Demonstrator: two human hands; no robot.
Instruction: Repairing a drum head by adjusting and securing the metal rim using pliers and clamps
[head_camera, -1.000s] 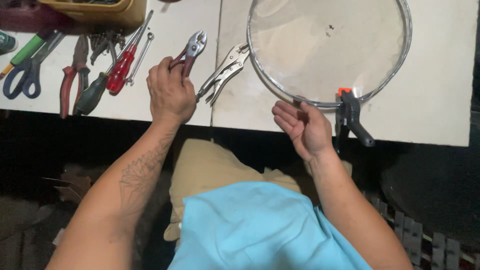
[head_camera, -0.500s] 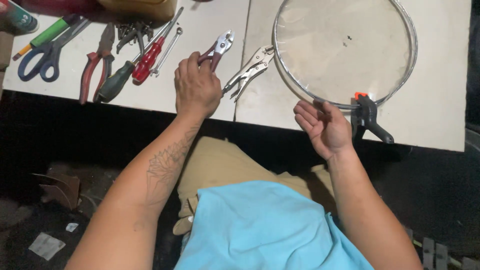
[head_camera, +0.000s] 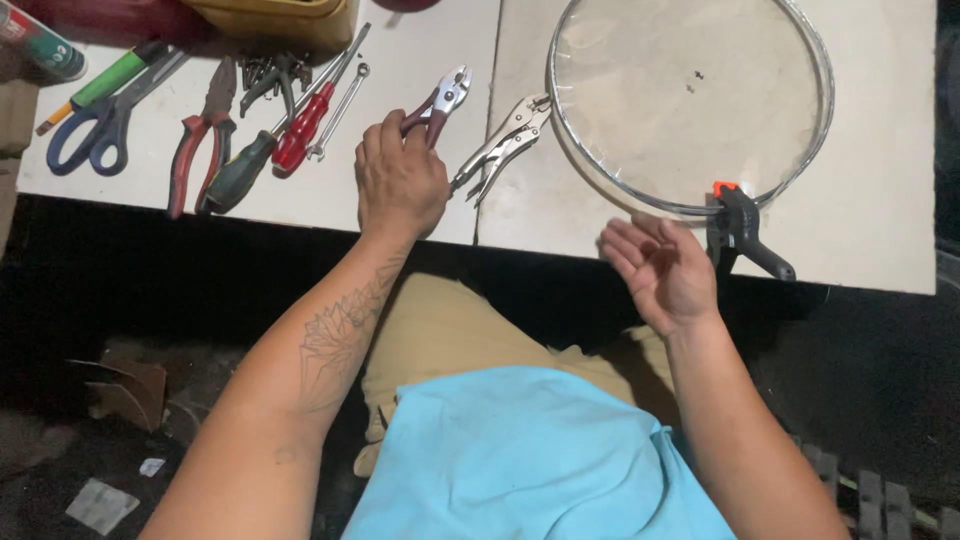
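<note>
Here the pliers (head_camera: 440, 105), maroon-handled with a bright steel head, lie on the white table (head_camera: 880, 230) near its front edge, head pointing up and to the right. The left hand (head_camera: 400, 180) is closed over their handles, fingers wrapped round from above, so the tool is grasped but not clearly lifted; I cannot tell whether it is off the surface. To take them well, a firm hold low on both handles seems wise, drawing them straight back toward the body, since the locking pliers (head_camera: 500, 145) lie just beside them on the right, almost touching the knuckles, and could be dragged along.

The right hand (head_camera: 660, 265) hangs off the table's edge, palm up and fingers loosely spread, holding nothing. It is near the black clamp (head_camera: 745, 230) with an orange tip, which pinches the near rim of the hoop (head_camera: 690, 100), a round wire ring with clear film stretched over it.

To the left of the grasped tool lie a thin wrench (head_camera: 340, 110), a red screwdriver (head_camera: 300, 130), a dark green screwdriver (head_camera: 240, 170), red-handled pliers (head_camera: 200, 135) and blue scissors (head_camera: 95, 125). That crowding leaves little room on that side, so any sideways sweep would likely knock something.
</note>
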